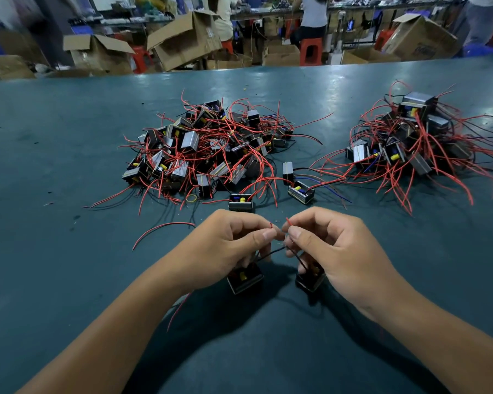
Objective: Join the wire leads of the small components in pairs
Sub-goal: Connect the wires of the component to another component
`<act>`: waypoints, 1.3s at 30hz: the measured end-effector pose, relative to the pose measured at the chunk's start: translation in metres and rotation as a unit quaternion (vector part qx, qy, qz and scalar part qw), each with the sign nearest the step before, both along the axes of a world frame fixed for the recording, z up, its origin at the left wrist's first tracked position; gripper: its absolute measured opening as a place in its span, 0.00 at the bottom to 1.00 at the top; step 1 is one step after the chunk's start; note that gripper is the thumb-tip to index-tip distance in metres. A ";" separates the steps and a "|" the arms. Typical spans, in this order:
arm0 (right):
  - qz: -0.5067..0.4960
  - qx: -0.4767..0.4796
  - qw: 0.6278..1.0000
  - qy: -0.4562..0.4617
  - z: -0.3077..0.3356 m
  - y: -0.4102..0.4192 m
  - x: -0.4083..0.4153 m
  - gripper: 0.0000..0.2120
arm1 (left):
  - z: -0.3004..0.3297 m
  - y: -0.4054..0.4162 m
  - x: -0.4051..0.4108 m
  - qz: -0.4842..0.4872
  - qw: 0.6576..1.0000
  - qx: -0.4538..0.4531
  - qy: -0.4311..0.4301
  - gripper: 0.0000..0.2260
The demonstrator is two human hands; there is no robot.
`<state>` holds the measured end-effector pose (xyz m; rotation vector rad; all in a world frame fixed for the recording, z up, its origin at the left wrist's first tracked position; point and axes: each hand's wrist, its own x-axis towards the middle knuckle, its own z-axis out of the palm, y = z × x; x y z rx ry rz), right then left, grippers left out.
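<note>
Green table [69,166] fills most of the view; near edge cut off by the frame bottom. Far edge backs onto cardboard boxes [182,38] and red stools [310,51], blurred; people there cut off at the top.
Big pile of components [208,149] mid-table, red leads tangled, individual units hard to separate. Second pile [410,140] toward the right edge, partly cut off by the frame.
Three loose components between the piles and the hands; nearest one [241,202] just beyond the knuckles.
Left hand [231,245] pinches a red lead tip [271,224] between thumb and forefinger. Right hand [333,245] pinches another red lead tip [289,221] the same way. Tips near each other, touching or not: cannot tell.
Left component [245,280] and right component [310,280] sit below the hands, near the table's near side, half hidden under the palms. Black leads [271,253] cross between the hands; their ends are hidden by fingers.
Loose red wire [160,230] lies left of the left hand.
</note>
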<state>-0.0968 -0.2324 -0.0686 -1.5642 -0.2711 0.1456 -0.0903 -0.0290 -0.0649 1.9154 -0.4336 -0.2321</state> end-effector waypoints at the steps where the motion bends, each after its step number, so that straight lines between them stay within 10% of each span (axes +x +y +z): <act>1: -0.002 0.001 1.000 -0.002 -0.001 0.001 0.000 0.04 | -0.001 -0.001 0.000 0.005 1.000 -0.006 0.002 0.07; 39: -0.082 -0.019 0.994 -0.068 -0.010 0.010 0.001 0.05 | -0.006 -0.011 0.000 0.059 0.996 -0.064 -0.007 0.03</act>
